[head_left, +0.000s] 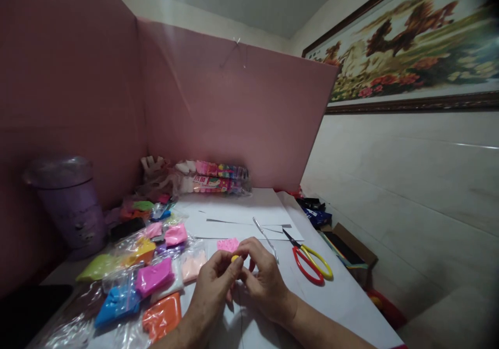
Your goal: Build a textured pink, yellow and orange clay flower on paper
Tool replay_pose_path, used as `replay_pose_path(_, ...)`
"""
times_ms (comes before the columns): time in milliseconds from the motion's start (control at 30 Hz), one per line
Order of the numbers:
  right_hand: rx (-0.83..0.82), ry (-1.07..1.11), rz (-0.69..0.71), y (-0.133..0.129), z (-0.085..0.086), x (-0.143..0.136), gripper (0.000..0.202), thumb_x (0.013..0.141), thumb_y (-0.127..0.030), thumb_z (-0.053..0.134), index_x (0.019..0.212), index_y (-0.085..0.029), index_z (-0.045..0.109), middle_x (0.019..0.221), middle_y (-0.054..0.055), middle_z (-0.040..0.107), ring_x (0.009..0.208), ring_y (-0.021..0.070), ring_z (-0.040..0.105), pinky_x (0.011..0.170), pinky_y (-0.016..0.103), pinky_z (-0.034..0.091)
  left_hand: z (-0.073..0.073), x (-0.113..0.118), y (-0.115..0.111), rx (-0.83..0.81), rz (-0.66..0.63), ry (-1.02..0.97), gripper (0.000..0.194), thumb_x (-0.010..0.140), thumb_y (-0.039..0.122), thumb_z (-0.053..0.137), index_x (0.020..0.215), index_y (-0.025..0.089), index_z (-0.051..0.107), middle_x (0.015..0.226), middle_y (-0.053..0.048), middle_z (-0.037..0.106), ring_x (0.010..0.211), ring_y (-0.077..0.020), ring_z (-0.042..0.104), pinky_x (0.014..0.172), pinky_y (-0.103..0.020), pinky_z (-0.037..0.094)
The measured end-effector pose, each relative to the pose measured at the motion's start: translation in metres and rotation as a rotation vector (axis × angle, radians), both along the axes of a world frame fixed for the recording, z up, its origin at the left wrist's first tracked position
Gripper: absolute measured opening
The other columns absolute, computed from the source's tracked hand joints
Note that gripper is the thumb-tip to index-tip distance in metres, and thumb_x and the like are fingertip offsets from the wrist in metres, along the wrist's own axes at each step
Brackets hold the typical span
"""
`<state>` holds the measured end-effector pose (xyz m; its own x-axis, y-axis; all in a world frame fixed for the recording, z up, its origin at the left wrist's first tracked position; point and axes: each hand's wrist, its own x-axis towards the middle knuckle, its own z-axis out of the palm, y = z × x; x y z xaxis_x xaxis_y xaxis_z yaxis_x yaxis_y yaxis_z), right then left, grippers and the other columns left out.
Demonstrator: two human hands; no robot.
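Between the fingertips of both hands is a small yellow piece [235, 259], which looks like modelling clay. My left hand [215, 279] is closed in a pinch on its one side. My right hand [265, 279] meets it from the other side, fingers curled and touching the piece. Just beyond the fingertips, a flat pink clay piece [228, 244] lies on the white table [331, 307]. To the right of it rests a thin clear tool [265, 240]. Scissors [310, 260] with one red and one yellow handle lie right of my right hand.
Bags of coloured clay, among them orange [161, 315], blue [118, 305] and magenta [155, 277], crowd the left side. A purple lidded bucket [72, 214] stands behind them. White paper [234, 208] and packaged clay [218, 177] lie at the back. An open cardboard box [353, 247] sits right.
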<state>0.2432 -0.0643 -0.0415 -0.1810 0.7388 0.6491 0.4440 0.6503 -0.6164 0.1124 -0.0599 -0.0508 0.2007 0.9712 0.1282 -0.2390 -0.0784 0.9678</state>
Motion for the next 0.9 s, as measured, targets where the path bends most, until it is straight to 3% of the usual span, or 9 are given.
replay_pose_path(367,0.002,-0.009,0.014,-0.001,-0.003,0.001,0.026,0.071,-0.002,0.054,0.089,-0.02,0.057,0.084,0.002,0.057,0.076,0.0162,0.053,0.057,0.026,0.04,-0.005,0.0,0.001,-0.033,0.01,0.006,0.039,0.075,0.054,0.064,0.071,0.016,0.056,0.041,0.006,0.047,0.035,-0.0072,0.041,0.038,-0.018,0.03)
replay_pose_path(667,0.023,-0.009,0.009,-0.001,0.001,0.003,0.026,0.074,-0.002,0.055,0.093,-0.02,0.056,0.086,0.002,0.058,0.076,0.0157,0.053,0.058,0.026,0.042,0.002,-0.001,0.0,-0.063,0.009,0.017,0.039,0.075,0.054,0.064,0.071,0.015,0.058,0.044,0.005,0.048,0.038,-0.0072,0.042,0.041,-0.018,0.032)
replay_pose_path(900,0.034,-0.025,-0.03,0.0,0.003,0.005,0.019,0.078,-0.009,0.058,0.093,-0.019,0.058,0.089,0.003,0.058,0.078,0.0154,0.054,0.059,0.026,0.044,0.009,-0.001,-0.004,-0.107,0.021,0.04,0.043,0.082,0.057,0.053,0.075,0.015,0.06,0.052,0.001,0.053,0.045,-0.0104,0.046,0.045,-0.021,0.037)
